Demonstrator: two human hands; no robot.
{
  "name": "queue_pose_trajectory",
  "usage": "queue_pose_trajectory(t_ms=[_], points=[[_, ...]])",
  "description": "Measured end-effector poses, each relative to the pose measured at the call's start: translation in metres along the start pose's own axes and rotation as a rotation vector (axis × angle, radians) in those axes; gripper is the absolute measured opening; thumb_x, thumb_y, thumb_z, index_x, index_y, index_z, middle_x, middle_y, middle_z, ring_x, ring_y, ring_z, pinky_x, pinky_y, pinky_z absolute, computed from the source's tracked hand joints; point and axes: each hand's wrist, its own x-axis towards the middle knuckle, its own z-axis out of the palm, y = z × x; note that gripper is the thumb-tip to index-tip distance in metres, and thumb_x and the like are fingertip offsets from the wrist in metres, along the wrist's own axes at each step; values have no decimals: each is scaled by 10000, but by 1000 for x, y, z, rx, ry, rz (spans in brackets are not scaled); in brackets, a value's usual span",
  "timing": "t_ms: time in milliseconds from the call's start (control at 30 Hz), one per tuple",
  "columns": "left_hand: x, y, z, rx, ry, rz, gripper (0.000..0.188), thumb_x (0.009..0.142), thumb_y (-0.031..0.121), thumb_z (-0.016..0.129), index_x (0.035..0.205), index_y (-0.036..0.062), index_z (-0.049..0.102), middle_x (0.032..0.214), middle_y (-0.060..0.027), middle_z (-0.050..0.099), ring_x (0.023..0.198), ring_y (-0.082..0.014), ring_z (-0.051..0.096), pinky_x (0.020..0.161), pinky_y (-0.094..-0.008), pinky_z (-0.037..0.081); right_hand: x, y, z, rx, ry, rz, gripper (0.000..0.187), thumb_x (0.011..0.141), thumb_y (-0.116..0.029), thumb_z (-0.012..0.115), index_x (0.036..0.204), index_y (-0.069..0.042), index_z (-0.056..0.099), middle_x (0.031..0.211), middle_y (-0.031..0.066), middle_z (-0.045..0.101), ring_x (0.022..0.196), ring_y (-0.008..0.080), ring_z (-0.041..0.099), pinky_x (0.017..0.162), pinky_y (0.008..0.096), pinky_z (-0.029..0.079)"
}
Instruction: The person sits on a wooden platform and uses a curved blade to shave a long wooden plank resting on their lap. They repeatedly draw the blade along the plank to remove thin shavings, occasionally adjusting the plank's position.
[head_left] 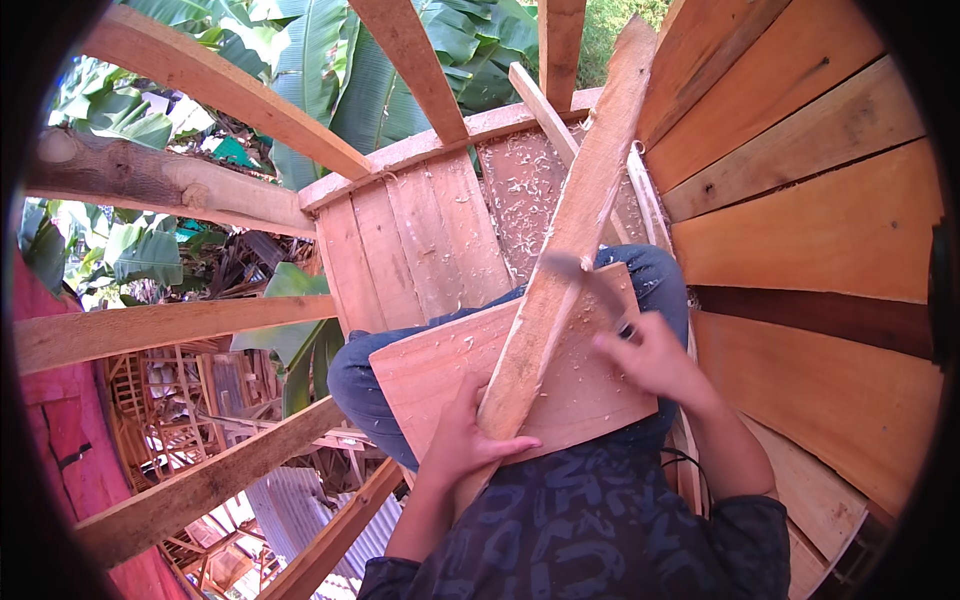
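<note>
A long rough wooden plank (pixel 575 215) lies slanted over my lap, its far end up against the railing side and its near end by my stomach. My left hand (pixel 468 432) grips it near the lower end, thumb across its face. My right hand (pixel 652 362) is closed around the handle of a knife (pixel 598 287). The blade is smeared by motion and meets the plank's right edge, where a fresh curl of wood shows. Beneath the plank, a flat wooden board (pixel 420 378) rests on my thighs, dotted with small shavings.
Shavings lie scattered over the plank floor (pixel 405 245) in front of me. A board wall (pixel 800 225) rises close on the right. Wooden rails (pixel 180 325) run along the open left side, with banana leaves (pixel 390 90) and corrugated sheets (pixel 295 505) beyond.
</note>
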Motion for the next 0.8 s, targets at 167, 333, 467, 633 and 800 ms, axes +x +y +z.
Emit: queue_pose_trajectory(t_ms=[167, 333, 467, 633, 800], points=[[5, 7, -3, 52, -20, 10, 819, 580, 314, 931, 1207, 36, 484, 1113, -126, 602, 1060, -227, 594, 911, -348, 467, 2, -2, 3, 82, 61, 106, 240, 867, -156, 652, 978, 56, 663, 622, 89, 649, 538, 119, 615, 492, 304, 462], [-1, 5, -4, 62, -13, -28, 822, 581, 313, 930, 1214, 39, 482, 1121, -129, 603, 1059, -229, 596, 913, -353, 468, 5, 3, 6, -155, 228, -35, 263, 853, -174, 661, 969, 62, 658, 639, 198, 633, 570, 231, 667, 533, 354, 474], [0, 4, -3, 38, -6, -24, 828, 580, 309, 931, 1215, 29, 480, 1124, -133, 604, 1066, -232, 592, 916, -354, 465, 4, 3, 5, -250, 273, -104, 250, 856, -183, 662, 929, 56, 658, 629, 201, 609, 586, 221, 636, 544, 342, 461], [2, 1, 0, 11, -5, 10, 830, 581, 309, 930, 1219, 26, 481, 1125, -138, 603, 1071, -238, 591, 911, -357, 465, -13, 18, 27, -130, -202, -254, 254, 859, -192, 672, 838, 60, 645, 555, 110, 585, 524, 123, 558, 505, 310, 428], [-1, 3, -4, 71, -17, -18, 846, 570, 315, 933, 1221, 21, 481, 1122, -143, 605, 1064, -247, 600, 901, -367, 473, 15, 10, -33, -105, -55, 83, 270, 870, -184, 663, 993, 56, 660, 613, 34, 617, 508, 69, 547, 458, 222, 417]])
